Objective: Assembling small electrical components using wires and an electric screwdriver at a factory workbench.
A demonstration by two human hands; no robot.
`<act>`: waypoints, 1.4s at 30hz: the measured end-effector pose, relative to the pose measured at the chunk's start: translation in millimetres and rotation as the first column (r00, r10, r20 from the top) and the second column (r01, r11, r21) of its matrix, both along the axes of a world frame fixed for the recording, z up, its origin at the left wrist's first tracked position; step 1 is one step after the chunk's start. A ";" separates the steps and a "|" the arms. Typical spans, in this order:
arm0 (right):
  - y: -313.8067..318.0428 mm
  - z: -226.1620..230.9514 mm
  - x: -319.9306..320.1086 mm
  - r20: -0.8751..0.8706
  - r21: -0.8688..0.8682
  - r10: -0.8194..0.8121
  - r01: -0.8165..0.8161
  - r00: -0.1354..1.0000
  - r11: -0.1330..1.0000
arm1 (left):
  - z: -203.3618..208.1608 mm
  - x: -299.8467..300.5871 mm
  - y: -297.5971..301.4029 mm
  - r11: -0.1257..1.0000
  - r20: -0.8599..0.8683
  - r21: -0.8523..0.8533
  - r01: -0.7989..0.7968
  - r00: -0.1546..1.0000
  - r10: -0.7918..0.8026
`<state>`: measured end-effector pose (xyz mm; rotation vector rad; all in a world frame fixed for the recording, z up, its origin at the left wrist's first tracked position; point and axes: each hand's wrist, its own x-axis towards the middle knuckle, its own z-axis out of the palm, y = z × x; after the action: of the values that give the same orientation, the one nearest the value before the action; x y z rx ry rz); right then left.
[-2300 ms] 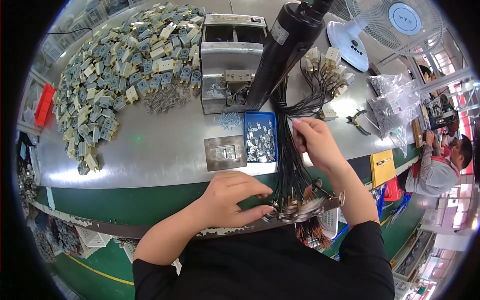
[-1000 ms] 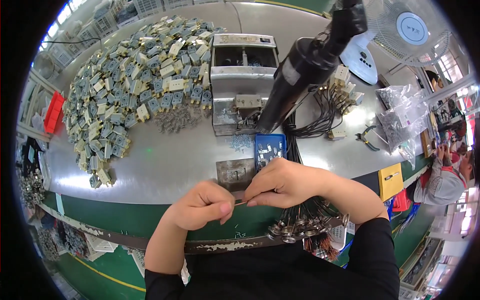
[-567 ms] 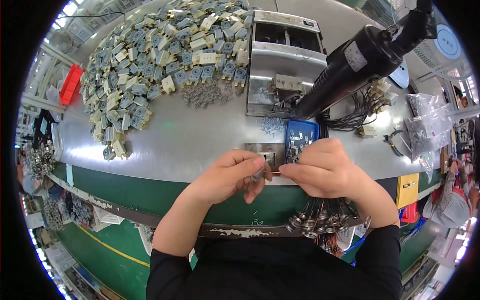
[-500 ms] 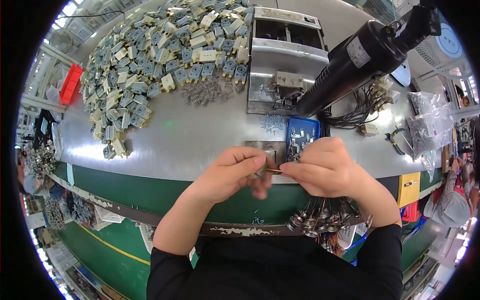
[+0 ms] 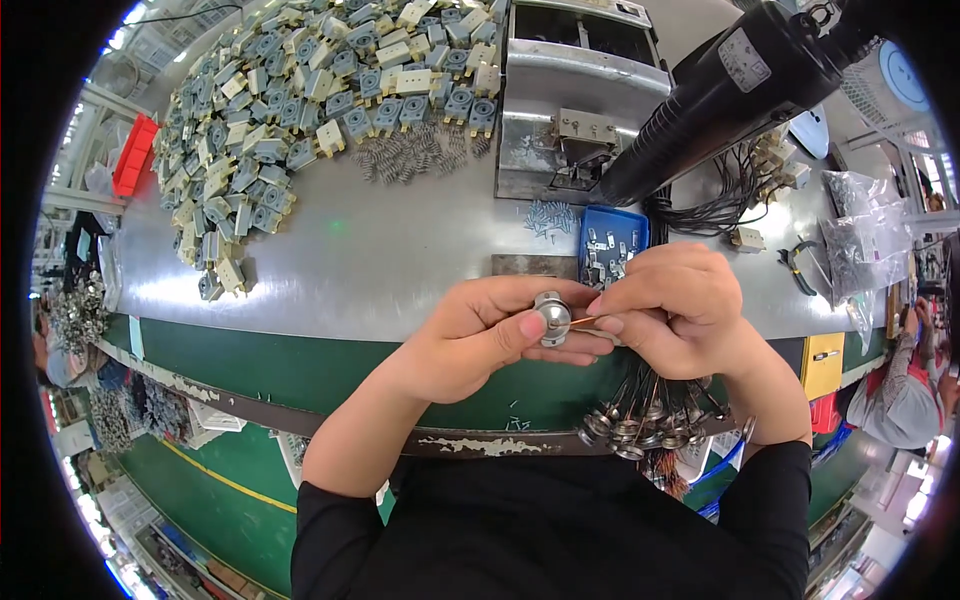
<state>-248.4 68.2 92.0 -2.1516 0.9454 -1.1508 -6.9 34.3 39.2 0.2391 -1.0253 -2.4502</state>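
Observation:
My left hand point(image 5: 478, 335) holds a round, shiny silver metal cap point(image 5: 553, 316) between its thumb and fingers, its domed face turned up. A thin copper-coloured wire point(image 5: 583, 321) runs from the cap to my right hand point(image 5: 680, 308). Thumb and forefinger of the right hand pinch the wire's end. Both hands are above the front edge of the steel bench. Just beyond the right hand stands a blue tray point(image 5: 614, 222) with small metal clips in it. Below that hand hangs a bunch of similar metal caps point(image 5: 640, 430) on dark wires.
A heap of grey and cream switch-like blocks point(image 5: 330, 100) covers the back left, with loose springs point(image 5: 415, 155) before it. A metal fixture point(image 5: 575, 95) and a thick black cylinder point(image 5: 720, 95) stand behind the tray. Pliers point(image 5: 799, 268) and plastic bags point(image 5: 865, 235) lie right.
My left hand has turned and stopped blurring, bringing the metal cap into view. My right hand has shifted slightly up and right, still pinching the wire.

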 end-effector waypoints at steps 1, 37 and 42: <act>-0.1 1.2 -0.2 -0.003 0.010 0.005 -0.005 1.000 1.000 | -0.6 0.1 -0.1 1.000 -0.005 -0.005 0.004 1.000 -0.004; 9.2 10.6 16.1 -0.199 -0.134 -0.103 0.077 0.975 0.988 | -11.8 1.4 0.1 0.836 0.077 -0.492 -0.242 0.945 0.318; 14.0 4.2 26.8 -0.183 -0.204 -0.182 0.143 0.966 0.968 | -9.4 4.4 2.4 0.520 0.039 -0.804 -0.288 0.847 0.529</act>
<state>-221.6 82.2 96.2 -2.4166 1.1618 -1.1572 -2.5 36.7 29.7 0.4780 -1.8132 -1.3671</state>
